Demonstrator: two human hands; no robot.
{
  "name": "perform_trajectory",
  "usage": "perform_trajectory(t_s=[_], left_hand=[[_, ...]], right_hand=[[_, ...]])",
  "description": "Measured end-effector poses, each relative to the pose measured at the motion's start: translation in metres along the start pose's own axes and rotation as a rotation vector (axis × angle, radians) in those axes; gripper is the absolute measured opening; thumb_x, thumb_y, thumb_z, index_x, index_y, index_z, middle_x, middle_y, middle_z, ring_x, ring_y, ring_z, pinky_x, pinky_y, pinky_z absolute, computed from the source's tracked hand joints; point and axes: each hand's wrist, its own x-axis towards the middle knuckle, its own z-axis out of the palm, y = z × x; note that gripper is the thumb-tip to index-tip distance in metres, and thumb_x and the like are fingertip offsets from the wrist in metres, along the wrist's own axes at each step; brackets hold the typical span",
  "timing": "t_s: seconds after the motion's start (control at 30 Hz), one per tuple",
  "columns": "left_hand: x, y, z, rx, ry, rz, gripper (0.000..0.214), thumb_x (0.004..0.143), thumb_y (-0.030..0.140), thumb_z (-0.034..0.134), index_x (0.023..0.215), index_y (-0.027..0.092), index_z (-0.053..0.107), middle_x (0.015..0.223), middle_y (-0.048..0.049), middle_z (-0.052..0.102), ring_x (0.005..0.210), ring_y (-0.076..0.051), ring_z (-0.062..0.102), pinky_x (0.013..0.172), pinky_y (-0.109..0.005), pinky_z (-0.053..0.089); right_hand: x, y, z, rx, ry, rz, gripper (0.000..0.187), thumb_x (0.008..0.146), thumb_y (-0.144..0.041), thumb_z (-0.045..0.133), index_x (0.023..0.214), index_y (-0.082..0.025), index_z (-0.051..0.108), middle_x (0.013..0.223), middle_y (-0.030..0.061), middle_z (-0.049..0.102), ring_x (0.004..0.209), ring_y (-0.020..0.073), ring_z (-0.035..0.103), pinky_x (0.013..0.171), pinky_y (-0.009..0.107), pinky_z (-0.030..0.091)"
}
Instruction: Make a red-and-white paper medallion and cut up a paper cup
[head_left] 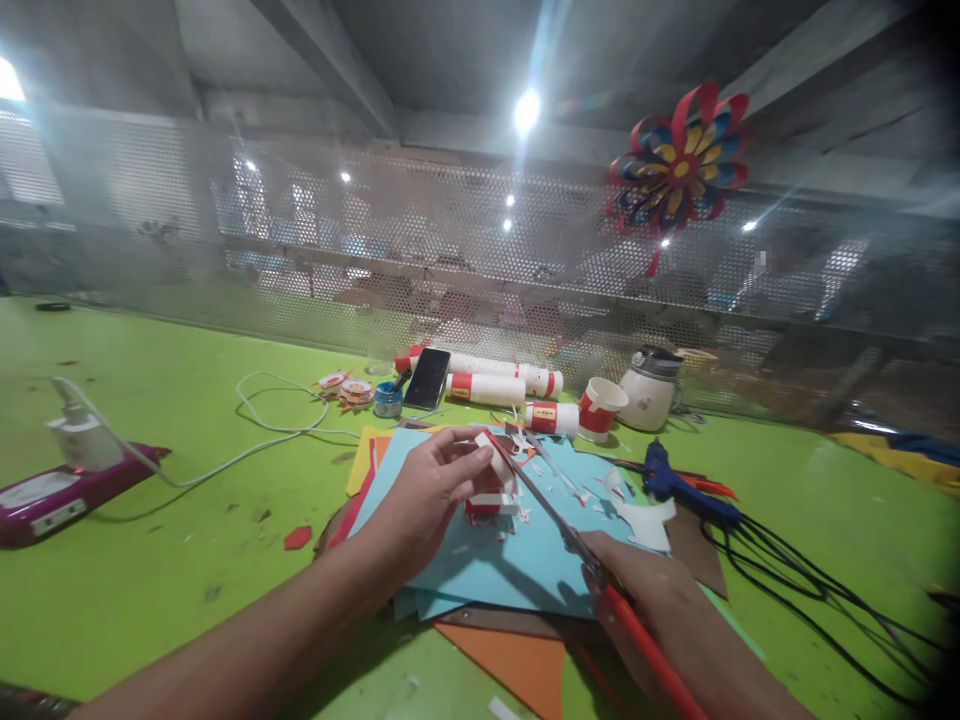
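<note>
My left hand (pixel 427 490) pinches a small folded piece of red and white paper (pixel 495 485) above a light blue sheet (pixel 517 560). In my right hand (pixel 637 590) are red-handled scissors (pixel 570 530), fingers wrapped round the handles. Their long blades reach up and left to the paper piece, tips at its upper edge. White and red paper scraps lie on the blue sheet around the piece.
Coloured sheets (pixel 510 660) are stacked under the blue one on the green table (pixel 150 560). Glue tubes (pixel 487 388), a phone (pixel 427 378), a red and white cup (pixel 598 408), a white jar (pixel 649 390) and a blue glue gun (pixel 675 482) with black cables lie behind. A paper pinwheel (pixel 679 165) hangs on the mesh wall.
</note>
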Motion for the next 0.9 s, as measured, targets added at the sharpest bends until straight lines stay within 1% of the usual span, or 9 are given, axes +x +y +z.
perform_trajectory(t_s=[0.13,0.3,0.47,0.57,0.73,0.9], left_hand=[[0.0010,0.0008,-0.0029,0.017,-0.001,0.024,0.032,0.074,0.023,0.072,0.100,0.011,0.058,0.096,-0.0140,0.067,0.086,-0.021,0.066,0.082,-0.034,0.049],[0.0016,-0.0002,-0.0025,-0.004,-0.007,0.026,0.029,0.073,0.022,0.072,0.097,0.011,0.060,0.097,-0.0135,0.068,0.087,-0.020,0.066,0.085,-0.035,0.048],[0.0008,-0.0009,0.0001,-0.015,0.006,0.023,0.029,0.073,0.021,0.072,0.097,0.012,0.059,0.097,-0.0134,0.068,0.089,-0.022,0.066,0.086,-0.035,0.048],[0.0005,-0.0008,0.0004,-0.018,0.010,0.026,0.028,0.073,0.021,0.072,0.096,0.012,0.060,0.096,-0.0130,0.068,0.089,-0.022,0.066,0.087,-0.037,0.048],[0.0011,-0.0012,0.0001,-0.018,0.007,0.024,0.028,0.073,0.022,0.072,0.096,0.012,0.060,0.099,-0.0138,0.068,0.090,-0.023,0.067,0.086,-0.036,0.049],[0.0006,-0.0006,0.0005,-0.014,0.013,0.001,0.031,0.073,0.024,0.072,0.099,0.013,0.059,0.095,-0.0123,0.068,0.085,-0.023,0.067,0.079,-0.035,0.051]], right_hand=[[0.0019,-0.0011,-0.0028,0.015,0.000,-0.005,0.024,0.092,-0.038,0.036,0.094,-0.023,0.055,0.083,0.0032,0.064,0.071,0.0199,0.057,0.064,0.029,0.039],[0.0038,0.0005,-0.0022,-0.003,0.014,-0.029,0.025,0.092,-0.037,0.034,0.096,-0.022,0.054,0.082,0.0041,0.064,0.070,0.0199,0.057,0.064,0.029,0.039],[0.0007,0.0018,0.0010,-0.054,-0.001,0.018,0.024,0.091,-0.039,0.036,0.091,-0.023,0.054,0.078,0.0041,0.064,0.068,0.0202,0.056,0.061,0.028,0.038],[-0.0001,0.0023,0.0026,-0.068,-0.004,0.051,0.024,0.091,-0.039,0.035,0.090,-0.023,0.053,0.080,0.0043,0.064,0.069,0.0207,0.056,0.061,0.029,0.038],[-0.0013,0.0038,0.0049,-0.076,-0.015,0.076,0.025,0.092,-0.038,0.032,0.089,-0.024,0.052,0.078,0.0037,0.064,0.069,0.0210,0.057,0.063,0.030,0.039],[-0.0014,0.0043,0.0067,-0.103,-0.016,0.083,0.019,0.088,-0.037,0.040,0.088,-0.023,0.052,0.079,0.0048,0.065,0.070,0.0220,0.057,0.062,0.030,0.039]])
